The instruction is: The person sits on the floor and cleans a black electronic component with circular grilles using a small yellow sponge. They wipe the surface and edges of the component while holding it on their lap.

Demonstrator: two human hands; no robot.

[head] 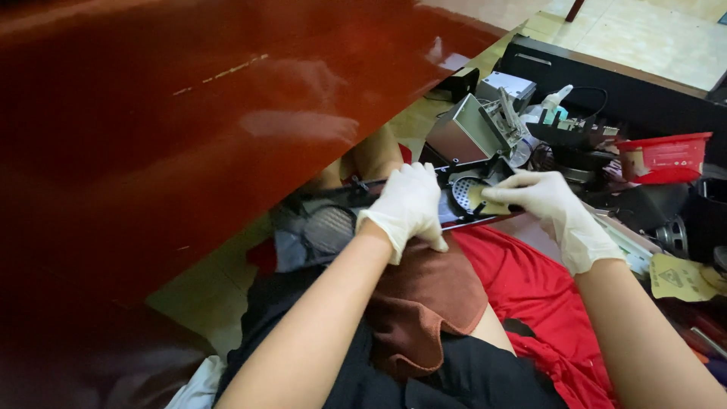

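Far left of my fingers, a glossy red-brown panel fills the view. My left hand, in a white glove, has its fingers curled over the near edge of a long black flat part, clamping it above a brown cloth under my wrist. Just right of those fingers sits the part's round mesh opening. My right hand, gloved too, pinches a yellowish sandpaper piece against it. Beyond my right fingers lie a grey metal box and a red tray; a second sandpaper sheet lies further right
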